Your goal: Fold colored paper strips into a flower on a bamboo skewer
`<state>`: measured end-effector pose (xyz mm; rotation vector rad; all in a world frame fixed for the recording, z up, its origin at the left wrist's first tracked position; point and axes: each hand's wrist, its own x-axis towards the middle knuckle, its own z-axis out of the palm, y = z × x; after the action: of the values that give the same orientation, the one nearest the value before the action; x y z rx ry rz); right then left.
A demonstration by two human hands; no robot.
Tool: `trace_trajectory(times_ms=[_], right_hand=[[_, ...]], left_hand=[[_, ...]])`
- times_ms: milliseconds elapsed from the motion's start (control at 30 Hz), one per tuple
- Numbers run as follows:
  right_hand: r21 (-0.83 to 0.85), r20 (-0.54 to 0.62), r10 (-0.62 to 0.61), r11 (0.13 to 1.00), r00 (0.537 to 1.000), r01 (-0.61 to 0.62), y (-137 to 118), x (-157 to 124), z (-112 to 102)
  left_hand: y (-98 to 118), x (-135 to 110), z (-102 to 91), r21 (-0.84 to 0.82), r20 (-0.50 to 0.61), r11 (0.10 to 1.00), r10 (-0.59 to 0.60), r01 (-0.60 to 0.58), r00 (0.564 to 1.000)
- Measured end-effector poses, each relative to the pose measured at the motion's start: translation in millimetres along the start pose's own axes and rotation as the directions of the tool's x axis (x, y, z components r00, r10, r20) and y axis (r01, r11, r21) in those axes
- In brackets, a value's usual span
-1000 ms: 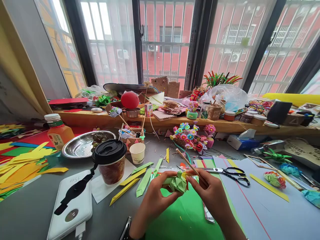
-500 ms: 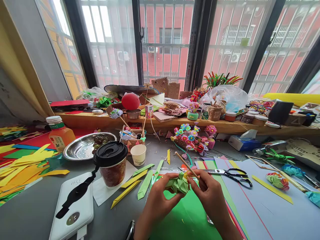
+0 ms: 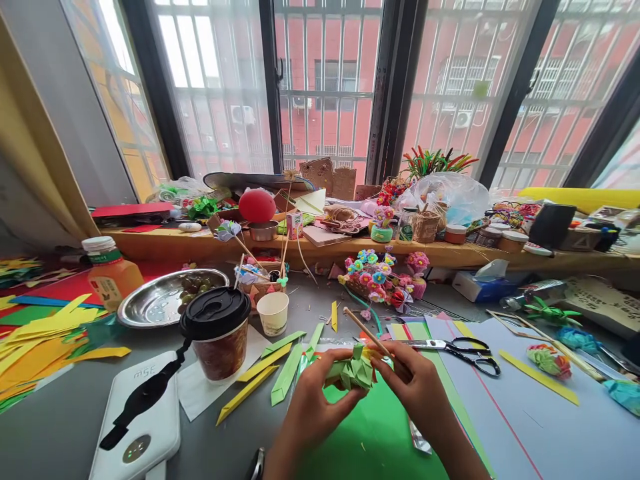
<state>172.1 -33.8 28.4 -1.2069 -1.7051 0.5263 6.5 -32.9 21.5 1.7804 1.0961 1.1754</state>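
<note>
Between my two hands is a green folded-paper flower (image 3: 353, 372) with a bit of yellow at its right side. My left hand (image 3: 320, 400) is closed round it, thumb below and fingers above. My right hand (image 3: 417, 380) grips a thin wooden stick (image 3: 367, 331) that slants up to the left, while its fingertips touch the flower's right edge. How the yellow part joins the green is hidden by the fingers. Beneath both hands lies a green sheet (image 3: 370, 433). Folded green strips (image 3: 287, 379) and yellow strips (image 3: 246, 395) lie left of my left hand.
Black-handled scissors (image 3: 473, 350) lie on paper sheets (image 3: 505, 407) at right. To the left stand a lidded coffee cup (image 3: 220, 353), a small paper cup (image 3: 273, 313), a white power bank (image 3: 145, 407) and a metal plate (image 3: 145, 310). Crocheted flowers (image 3: 377, 277) sit behind the hands.
The view has shifted slightly, so most things sit a little further left. The green flower has turned a little in my hands, and a green petal now points up. Both hands keep their hold.
</note>
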Motion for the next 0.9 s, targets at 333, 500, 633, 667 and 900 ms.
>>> trace_trajectory(times_ms=[333, 500, 633, 667, 900], right_hand=[[-0.093, -0.077, -0.076, 0.993, 0.994, 0.069, -0.3, -3.7, 8.6], [-0.192, -0.057, -0.132, 0.974, 0.99, 0.118, 0.6, -3.1, 5.9], [-0.198, -0.01, -0.123, 0.973, 0.992, 0.119, -0.2, -1.1, 1.9], [-0.203, -0.005, -0.115, 0.973, 0.993, 0.112, -0.5, -1.0, 1.6], [-0.127, -0.032, -0.103, 0.987, 0.994, 0.098, -0.6, -1.6, 2.3]], left_hand=[[-4.4, 0.4, 0.8, -0.013, 0.025, 0.999, 0.047, -0.047, 0.999], [-1.7, 1.0, 0.4, 0.005, 0.029, 0.999, 0.045, -0.046, 0.999], [-2.7, 0.1, 0.8, 0.074, 0.023, 0.996, 0.057, -0.058, 0.998], [-3.2, -0.2, 1.0, 0.09, 0.025, 0.994, 0.064, -0.066, 0.998], [-2.0, -0.7, 0.9, 0.093, 0.019, 0.993, 0.076, -0.077, 0.997]])
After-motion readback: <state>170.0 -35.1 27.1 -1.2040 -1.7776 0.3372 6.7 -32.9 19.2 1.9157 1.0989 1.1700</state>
